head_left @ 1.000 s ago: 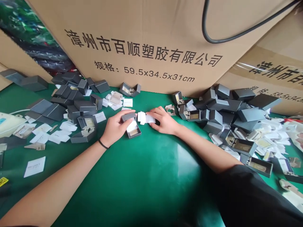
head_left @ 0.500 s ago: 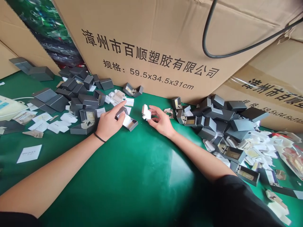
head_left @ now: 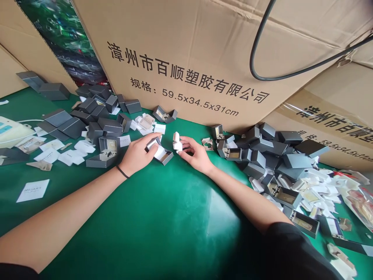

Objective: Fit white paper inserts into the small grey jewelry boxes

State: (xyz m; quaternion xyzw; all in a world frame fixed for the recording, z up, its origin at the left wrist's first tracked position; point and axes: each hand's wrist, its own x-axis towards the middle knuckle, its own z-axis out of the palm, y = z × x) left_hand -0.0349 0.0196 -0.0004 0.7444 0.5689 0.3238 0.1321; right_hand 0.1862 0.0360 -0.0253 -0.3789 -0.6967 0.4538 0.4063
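My left hand (head_left: 139,152) is closed on the lid of a small dark grey hinged box (head_left: 164,156), thumb inside and fingers behind. The box stands open near the middle of the green table, with white lining in the lid. Just to its right, my right hand (head_left: 194,153) pinches a small folded white insert (head_left: 176,142) between thumb and fingers. The insert is held upright, apart from the box. Behind my left hand lie loose white papers (head_left: 145,121) and another open grey box (head_left: 164,114).
Grey boxes (head_left: 99,112) and white cards (head_left: 49,155) are heaped at the left. More grey boxes (head_left: 271,146) and crumpled white inserts (head_left: 317,190) pile up at the right. A large cardboard carton (head_left: 186,46) stands behind, with a black cable (head_left: 253,58) hanging before it.
My left hand has wrapped its fingers closer round the box lid, where the index finger pointed out before. The right hand and the white insert have shifted slightly left, nearer the box.
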